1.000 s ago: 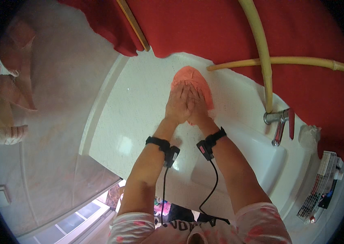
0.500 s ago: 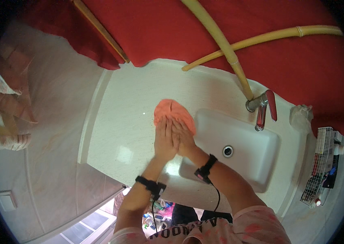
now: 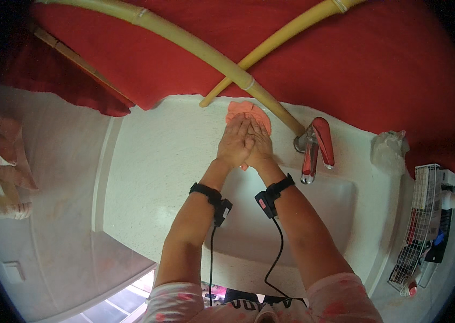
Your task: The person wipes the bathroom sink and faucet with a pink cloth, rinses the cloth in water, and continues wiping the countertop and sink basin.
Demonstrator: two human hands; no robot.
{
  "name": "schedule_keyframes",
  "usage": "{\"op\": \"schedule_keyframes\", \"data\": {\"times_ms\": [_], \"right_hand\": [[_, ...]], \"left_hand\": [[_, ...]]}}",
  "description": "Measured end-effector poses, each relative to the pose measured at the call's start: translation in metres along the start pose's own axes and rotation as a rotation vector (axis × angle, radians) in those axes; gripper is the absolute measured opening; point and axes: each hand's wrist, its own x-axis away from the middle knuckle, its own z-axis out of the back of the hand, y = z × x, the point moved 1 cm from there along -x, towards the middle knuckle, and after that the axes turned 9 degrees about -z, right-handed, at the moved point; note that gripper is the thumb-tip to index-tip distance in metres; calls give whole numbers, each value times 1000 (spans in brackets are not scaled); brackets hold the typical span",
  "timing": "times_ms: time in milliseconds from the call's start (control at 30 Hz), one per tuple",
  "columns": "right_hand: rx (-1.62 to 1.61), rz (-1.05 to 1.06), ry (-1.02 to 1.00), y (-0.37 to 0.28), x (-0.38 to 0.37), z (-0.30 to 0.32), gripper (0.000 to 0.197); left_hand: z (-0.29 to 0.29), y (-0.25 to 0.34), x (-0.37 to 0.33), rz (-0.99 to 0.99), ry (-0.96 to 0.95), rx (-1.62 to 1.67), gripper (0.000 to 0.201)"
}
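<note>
An orange cloth (image 3: 240, 107) lies bunched on the white countertop (image 3: 157, 167), close to its far edge and behind the sink. My left hand (image 3: 233, 144) presses on it from the left, fingers stretched out and flat. Beside it, partly overlapping at the thumbs, my right hand (image 3: 261, 143) also lies flat on the cloth. Both palms hide most of the near part of the cloth; a small bit of orange shows below them. The chrome faucet with a red handle (image 3: 322, 141) stands to the right of my hands.
Below the faucet is the white sink basin (image 3: 313, 215). Two crossed bamboo poles (image 3: 195, 46) lean against the red cloth backdrop (image 3: 394, 70). A crumpled clear plastic bag (image 3: 390, 152) sits at the right, near a wire basket (image 3: 417, 226) of small items. Towels (image 3: 1, 177) hang at the left.
Both hands have slid the orange cloth away from me, to the counter's far edge near the faucet. The view has shifted too. The hands stay flat on the cloth.
</note>
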Motion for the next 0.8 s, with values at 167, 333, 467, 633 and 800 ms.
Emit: {"op": "schedule_keyframes", "data": {"times_ms": [167,333,467,633,800], "right_hand": [[-207,-50,173,34,29,-1,90],[-150,-10,236,35,67,13,71],[-242,-46,203,47,99,6,66],[-315,14,261,106,136,-20,54],[-1026,-191,93,97,146,28,46]], "left_hand": [[-22,32,-3,-74,17,44,55],[-27,58,16,-129,7,55,55],[-28,95,36,-73,-24,106,55],[-44,140,39,-90,-90,195,57],[-49,157,50,2,-91,187,63]]}}
